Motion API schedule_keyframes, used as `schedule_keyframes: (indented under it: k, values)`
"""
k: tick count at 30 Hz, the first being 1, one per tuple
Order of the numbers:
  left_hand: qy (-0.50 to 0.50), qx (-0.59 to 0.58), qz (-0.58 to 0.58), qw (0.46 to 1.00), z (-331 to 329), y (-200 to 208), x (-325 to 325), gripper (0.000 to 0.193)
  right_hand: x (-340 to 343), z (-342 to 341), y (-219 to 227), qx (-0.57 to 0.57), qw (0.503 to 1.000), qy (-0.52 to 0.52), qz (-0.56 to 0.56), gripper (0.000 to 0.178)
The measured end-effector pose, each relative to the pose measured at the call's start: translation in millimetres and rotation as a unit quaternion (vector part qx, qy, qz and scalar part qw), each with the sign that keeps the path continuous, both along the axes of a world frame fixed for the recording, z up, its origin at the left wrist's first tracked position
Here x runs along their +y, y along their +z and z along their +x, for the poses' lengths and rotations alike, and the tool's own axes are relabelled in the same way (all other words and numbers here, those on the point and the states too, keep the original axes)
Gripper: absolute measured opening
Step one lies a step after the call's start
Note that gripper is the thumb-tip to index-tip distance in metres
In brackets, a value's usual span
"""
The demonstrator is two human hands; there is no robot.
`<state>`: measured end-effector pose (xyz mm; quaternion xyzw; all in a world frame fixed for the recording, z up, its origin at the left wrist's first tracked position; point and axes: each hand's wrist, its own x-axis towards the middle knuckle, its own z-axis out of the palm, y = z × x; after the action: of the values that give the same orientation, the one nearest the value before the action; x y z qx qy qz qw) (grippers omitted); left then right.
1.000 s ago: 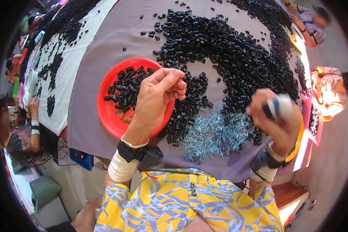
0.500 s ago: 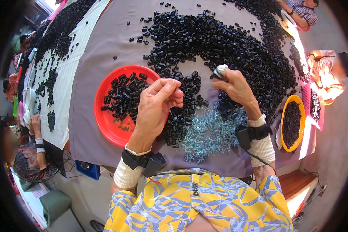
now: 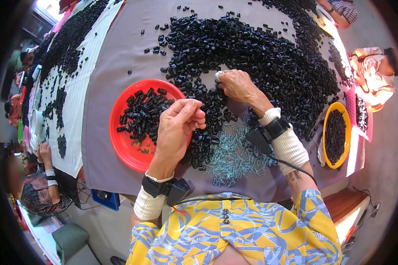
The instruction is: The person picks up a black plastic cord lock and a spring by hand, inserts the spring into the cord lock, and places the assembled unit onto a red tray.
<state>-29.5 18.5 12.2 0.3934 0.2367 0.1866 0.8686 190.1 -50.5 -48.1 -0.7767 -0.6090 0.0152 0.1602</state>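
My left hand (image 3: pixel 177 128) hovers at the right rim of a red plastic plate (image 3: pixel 117 145), fingers curled and thumb pressed to the index finger. Whatever it pinches, if anything, is too small or hidden to see. Small black cylindrical plastic parts (image 3: pixel 141 110) lie heaped in the plate. My right hand (image 3: pixel 241 88) reaches down at the near side of a wide pile of similar black parts (image 3: pixel 269 57). Its fingers are closed, one tip wrapped in white, and their grip is hidden. Close in front of me spreads a heap of small pale-blue metallic springs (image 3: pixel 234 154).
A yellow oval basin (image 3: pixel 349 132) of thin dark pieces stands at the right table edge, beside a pink basket (image 3: pixel 357 104). Grey cloth (image 3: pixel 119 57) covers the table. Co-workers sit left and right; one co-worker's hands (image 3: pixel 44 152) rest at the left table.
My right hand has moved left and slightly up, from over the pile's right part to its near middle, turning palm down. My left hand has stayed closed, shifting slightly.
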Motion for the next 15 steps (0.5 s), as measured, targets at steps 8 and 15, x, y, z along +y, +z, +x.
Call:
schedule_keyframes:
  k: [8,15]
  values:
    - [-0.001,0.028,0.008,1.000,3.5,-2.7,-3.5,0.017,-18.5,-2.5,8.7,0.012,0.997,0.033,0.062,0.020]
    - [-0.018,0.044,0.021,0.999,13.7,-8.5,-8.6,0.017,-42.6,-20.9,56.2,0.286,0.956,-0.027,0.058,0.025]
